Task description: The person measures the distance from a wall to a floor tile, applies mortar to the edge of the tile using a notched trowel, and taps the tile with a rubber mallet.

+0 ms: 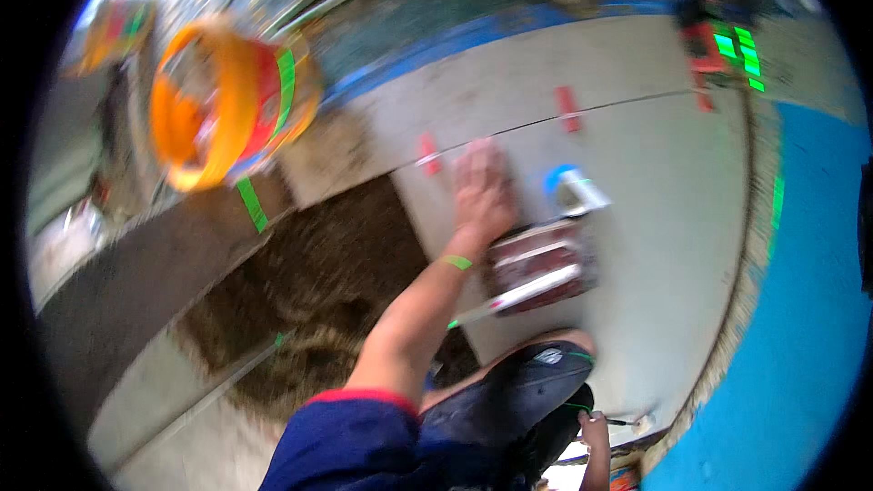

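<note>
My left hand point(482, 189) lies flat, fingers stretched out, on a large pale floor tile point(664, 191) near its left edge. Beside it are a blue-and-white round item point(575, 191) and a dark red, blocky item with pale bars point(538, 268), both blurred. Red tile-levelling wedges point(568, 109) stand along the tile joint beyond my fingers. At the lower right, my right hand point(594, 430) is closed round a thin dark-handled tool point(623, 422) with a pale tip near the tile. Motion blur hides the tool's exact kind.
Dark bedding mortar point(318, 264) lies left of the tile. An orange bucket point(209, 109) stands at the upper left. A red-and-black device point(702, 45), with green light patches beside it, sits at the far right. A blue wall point(800, 309) bounds the right side.
</note>
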Demonstrator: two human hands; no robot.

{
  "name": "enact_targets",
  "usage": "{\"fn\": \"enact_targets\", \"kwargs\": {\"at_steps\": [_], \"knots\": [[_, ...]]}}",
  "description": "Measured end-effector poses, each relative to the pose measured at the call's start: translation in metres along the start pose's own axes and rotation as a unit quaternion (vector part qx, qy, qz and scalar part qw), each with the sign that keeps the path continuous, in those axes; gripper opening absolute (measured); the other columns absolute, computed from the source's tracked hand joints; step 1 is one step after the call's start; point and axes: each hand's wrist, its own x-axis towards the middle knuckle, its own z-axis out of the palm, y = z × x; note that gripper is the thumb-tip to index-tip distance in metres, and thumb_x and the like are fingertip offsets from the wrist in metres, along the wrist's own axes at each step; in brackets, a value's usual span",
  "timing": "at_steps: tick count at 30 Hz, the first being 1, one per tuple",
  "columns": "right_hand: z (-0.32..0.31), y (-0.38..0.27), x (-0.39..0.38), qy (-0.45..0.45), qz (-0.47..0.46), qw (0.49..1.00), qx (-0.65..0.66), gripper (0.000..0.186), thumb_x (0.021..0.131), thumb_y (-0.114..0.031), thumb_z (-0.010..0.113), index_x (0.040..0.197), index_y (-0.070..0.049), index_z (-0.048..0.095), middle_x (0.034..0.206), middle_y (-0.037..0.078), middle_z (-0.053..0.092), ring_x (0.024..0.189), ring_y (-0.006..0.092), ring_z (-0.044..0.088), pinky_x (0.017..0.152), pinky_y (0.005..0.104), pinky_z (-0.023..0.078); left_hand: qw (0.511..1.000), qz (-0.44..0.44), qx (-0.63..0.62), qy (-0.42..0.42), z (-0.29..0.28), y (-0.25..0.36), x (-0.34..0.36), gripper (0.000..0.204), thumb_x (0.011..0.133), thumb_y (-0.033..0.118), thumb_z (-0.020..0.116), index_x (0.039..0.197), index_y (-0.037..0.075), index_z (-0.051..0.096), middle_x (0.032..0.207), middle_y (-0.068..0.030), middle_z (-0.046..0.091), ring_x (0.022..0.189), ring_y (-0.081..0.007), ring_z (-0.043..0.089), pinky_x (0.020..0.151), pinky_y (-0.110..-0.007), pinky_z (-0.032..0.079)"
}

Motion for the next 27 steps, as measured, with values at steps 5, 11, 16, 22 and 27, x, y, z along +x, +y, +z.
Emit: {"fn": "enact_targets", "kwargs": {"at_steps": [5, 11, 16, 22, 27], "knots": [[0.0, -0.009, 0.002, 0.001, 0.003, 1.0, 0.001, 0.045, 0.088, -0.033, 0.065, 0.098, 0.009, 0.053, 0.088, 0.024, 0.063, 0.072, 0.0312, 0.068, 0.047, 0.0401, 0.057, 0.999, -0.008, 0.001, -0.032, -0.015, 0.002, -0.002, 0.072, 0.086, 0.026, 0.053, 0.147, -0.004, 0.031, 0.156, -0.0211, 0.024, 0.147, -0.0366, 0.019, 0.119, -0.051, 0.016], [0.007, 0.008, 0.013, -0.021, -0.011, 1.0, -0.008, 0.042, 0.088, -0.032, 0.064, 0.097, 0.008, 0.051, 0.087, 0.023, 0.061, 0.065, 0.0289, 0.067, 0.043, 0.0376, 0.056, 0.999, -0.013, 0.02, -0.024, -0.022, -0.016, -0.014, 0.072, 0.086, 0.027, 0.052, 0.148, -0.003, 0.031, 0.155, -0.0215, 0.026, 0.147, -0.0366, 0.02, 0.119, -0.05, 0.015], [0.035, 0.18, 0.102, 0.211, -0.502, 0.756, -0.363, 0.038, 0.088, -0.032, 0.067, 0.112, -0.004, 0.061, 0.09, 0.014, 0.066, 0.081, 0.0325, 0.068, 0.066, 0.0493, 0.055, 0.998, 0.055, -0.02, -0.029, 0.003, 0.01, 0.023, 0.076, 0.081, 0.02, 0.055, 0.15, 0.001, 0.03, 0.159, -0.0207, 0.02, 0.148, -0.0372, 0.016, 0.119, -0.052, 0.012], [-0.002, 0.165, 0.119, 0.038, -0.092, 0.958, -0.27, 0.035, 0.094, -0.025, 0.043, 0.086, -0.002, 0.069, 0.064, 0.015, 0.064, 0.054, 0.0261, 0.063, 0.052, 0.0405, 0.052, 0.928, 0.16, 0.327, 0.073, 0.03, -0.083, 0.008, 0.059, 0.096, 0.026, 0.048, 0.148, 0.0, 0.035, 0.155, -0.0213, 0.03, 0.141, -0.0369, 0.032, 0.114, -0.047, 0.03], [0.033, 0.293, 0.162, 0.305, 0.102, 0.898, 0.301, 0.051, 0.081, -0.02, 0.062, 0.129, -0.006, 0.054, 0.106, 0.023, 0.066, 0.093, 0.0319, 0.066, 0.082, 0.0415, 0.053, 0.965, 0.199, 0.172, 0.0, 0.045, -0.038, 0.006, 0.064, 0.099, 0.036, 0.048, 0.147, -0.003, 0.031, 0.152, -0.0266, 0.03, 0.139, -0.0418, 0.031, 0.114, -0.049, 0.027]]}}
